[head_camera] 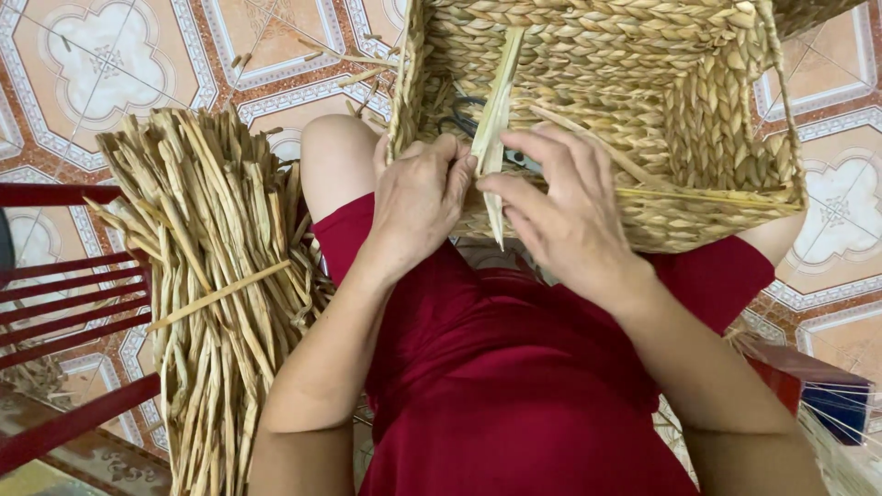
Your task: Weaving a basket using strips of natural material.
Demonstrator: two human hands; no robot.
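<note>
Working at the near rim of 1 woven basket (pixel 698 174), which is resting on the lap and running off the top edge, so its full depth is not showing. 2 hands are meeting at that rim. The left hand (pixel 418 202) is curling shut, fingertips pressing the lower part of 1 pale flat strand (pixel 494 129); its palm side is facing away, so what else it is gripping is not showing. The right hand (pixel 570 216) is pinching the same strand from the other side, thumb and forefinger closing on it, other fingers half spread over the basket wall. The strand is standing nearly upright against the rim, its tip hanging just below the hands.

Inside the basket, dark scissors (pixel 473 119) are lying partly behind the strand and the right fingers; only the handle loops are showing. 1 thin straw (pixel 707 195) is lying across the basket's near wall.

Left of the lap, 1 bundle (pixel 216 276) of dried stalks is standing, too many to count, its foot cut off at the bottom edge. A red chair (pixel 64 312) is cut by the left edge. A red and blue box (pixel 818 386) at lower right is only partly showing. Patterned tiles (pixel 101 64) are lying beneath.
</note>
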